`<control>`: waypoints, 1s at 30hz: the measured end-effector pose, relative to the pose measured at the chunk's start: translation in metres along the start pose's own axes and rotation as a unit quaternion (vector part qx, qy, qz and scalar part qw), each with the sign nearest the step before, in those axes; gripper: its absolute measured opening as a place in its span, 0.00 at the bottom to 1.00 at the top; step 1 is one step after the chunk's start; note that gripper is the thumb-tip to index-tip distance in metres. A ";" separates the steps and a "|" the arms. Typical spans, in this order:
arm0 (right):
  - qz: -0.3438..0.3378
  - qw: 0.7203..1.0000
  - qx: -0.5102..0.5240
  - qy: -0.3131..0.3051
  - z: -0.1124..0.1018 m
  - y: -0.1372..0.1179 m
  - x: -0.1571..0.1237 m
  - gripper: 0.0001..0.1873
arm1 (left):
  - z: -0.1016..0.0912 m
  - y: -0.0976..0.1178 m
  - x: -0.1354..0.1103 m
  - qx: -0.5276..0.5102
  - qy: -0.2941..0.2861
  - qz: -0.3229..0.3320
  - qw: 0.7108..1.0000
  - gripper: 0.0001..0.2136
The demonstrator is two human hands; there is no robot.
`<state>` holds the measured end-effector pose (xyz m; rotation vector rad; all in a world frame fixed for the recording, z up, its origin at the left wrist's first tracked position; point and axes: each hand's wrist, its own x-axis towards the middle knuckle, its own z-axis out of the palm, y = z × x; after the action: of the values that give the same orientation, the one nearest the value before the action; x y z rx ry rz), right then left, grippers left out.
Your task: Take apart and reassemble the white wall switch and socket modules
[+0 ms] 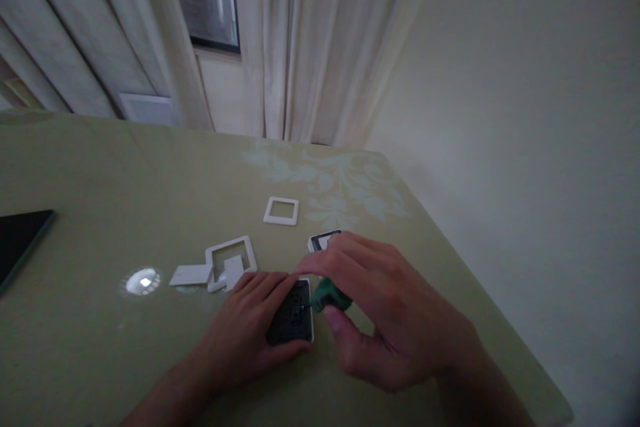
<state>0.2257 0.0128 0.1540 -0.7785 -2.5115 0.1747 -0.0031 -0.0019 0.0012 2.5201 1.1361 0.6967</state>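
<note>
My left hand (250,323) is closed around a square wall-switch body (290,323), black inside with a white rim, holding it on the table. In my right hand (395,307) is a screwdriver (329,295) with a green handle, gripped between thumb and fingers. Its thin tip points left and meets the switch body near the middle; exactly what it touches is too small to tell. Just behind my right hand lies a second switch piece (319,241), dark and white, partly hidden by the fingers.
Beyond my left hand lie a white square frame (227,244), a white plate (191,275) and a smaller white plate (233,271). Another white frame (281,220) sits farther back. A dark flat device (23,243) is at the left. A wall (525,147) borders the table's right side.
</note>
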 end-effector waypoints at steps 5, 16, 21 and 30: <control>0.039 0.998 -0.050 0.028 -0.001 0.002 -0.003 0.07 | 0.001 -0.001 -0.001 0.012 0.009 0.004 1.000 0.34; 0.059 0.997 -0.042 0.004 -0.007 0.003 -0.005 0.13 | 0.003 -0.004 -0.002 0.025 0.025 0.022 0.999 0.35; 0.056 0.997 -0.057 0.013 -0.006 0.004 -0.004 0.10 | 0.004 -0.004 -0.003 0.016 0.024 0.016 0.999 0.35; -0.003 0.997 0.069 -0.024 -0.012 0.003 -0.004 0.24 | 0.003 -0.003 -0.002 -0.001 0.003 0.004 1.000 0.33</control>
<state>0.2358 0.0130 0.1616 -0.7186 -2.5148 0.3651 -0.0047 -0.0013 -0.0029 2.5241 1.1283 0.7061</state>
